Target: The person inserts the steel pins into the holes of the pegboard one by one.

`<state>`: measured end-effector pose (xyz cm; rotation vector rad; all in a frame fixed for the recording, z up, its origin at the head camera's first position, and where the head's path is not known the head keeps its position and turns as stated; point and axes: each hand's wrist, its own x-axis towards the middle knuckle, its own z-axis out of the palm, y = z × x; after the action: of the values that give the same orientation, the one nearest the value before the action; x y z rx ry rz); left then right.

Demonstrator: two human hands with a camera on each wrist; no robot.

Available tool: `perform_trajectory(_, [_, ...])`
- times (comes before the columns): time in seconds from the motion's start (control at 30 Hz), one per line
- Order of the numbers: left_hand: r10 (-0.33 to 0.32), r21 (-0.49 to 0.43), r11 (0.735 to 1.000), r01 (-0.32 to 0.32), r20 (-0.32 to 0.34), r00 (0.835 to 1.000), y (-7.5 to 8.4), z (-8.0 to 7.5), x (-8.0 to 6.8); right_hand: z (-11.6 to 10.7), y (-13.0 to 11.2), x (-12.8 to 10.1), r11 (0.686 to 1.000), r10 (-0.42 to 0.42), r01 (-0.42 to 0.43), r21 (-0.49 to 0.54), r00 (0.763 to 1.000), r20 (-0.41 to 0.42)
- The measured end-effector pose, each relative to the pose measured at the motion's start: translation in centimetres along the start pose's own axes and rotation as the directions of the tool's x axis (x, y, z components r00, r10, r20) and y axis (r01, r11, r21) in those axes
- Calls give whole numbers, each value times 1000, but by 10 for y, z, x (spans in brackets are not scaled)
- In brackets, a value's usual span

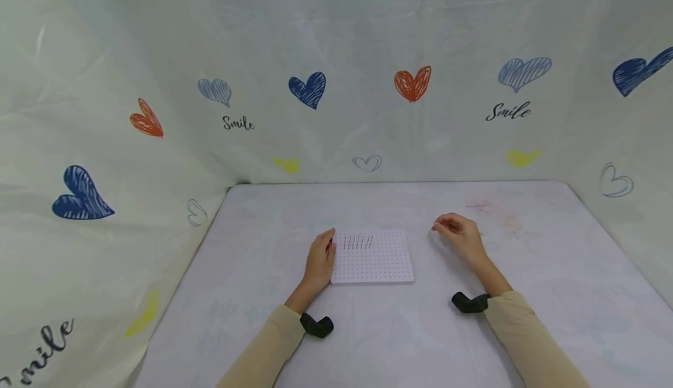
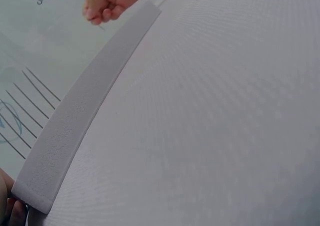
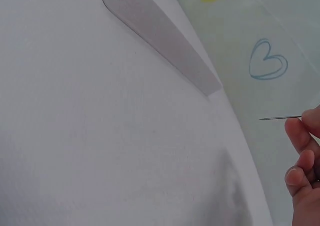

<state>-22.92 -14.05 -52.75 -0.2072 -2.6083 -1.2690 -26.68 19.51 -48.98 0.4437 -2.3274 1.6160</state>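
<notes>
Bristling with thin dark needles [image 1: 360, 242], a pale dotted slab [image 1: 380, 264].

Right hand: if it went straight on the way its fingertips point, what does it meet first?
Probably the white perforated board, near its far right corner, with the thin pin in the right hand leading. Height is unclear, so it might pass over.
</notes>
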Motion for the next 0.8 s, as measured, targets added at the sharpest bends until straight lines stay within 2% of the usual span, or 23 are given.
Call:
perform_trajectory(0.17, [15, -8, 1000, -15, 0, 1000, -1, 0, 0, 11, 8, 1, 1000, 9, -9, 4, 1000, 24])
perform_trajectory(0.4, [23, -15, 1000, -24, -5, 1000, 0, 0, -1, 24, -38, -4, 1000, -12, 10, 25, 997, 83])
perform_trajectory(0.67, [0, -23, 1000, 0, 9, 1000, 1, 0, 0, 46, -10, -1, 997, -10, 2, 75, 995, 96])
perform_trajectory(0.8, [-8, -24, 1000, 8, 7, 1000, 1, 0, 0, 57, -11, 1, 996, 2, -12, 85, 993, 119])
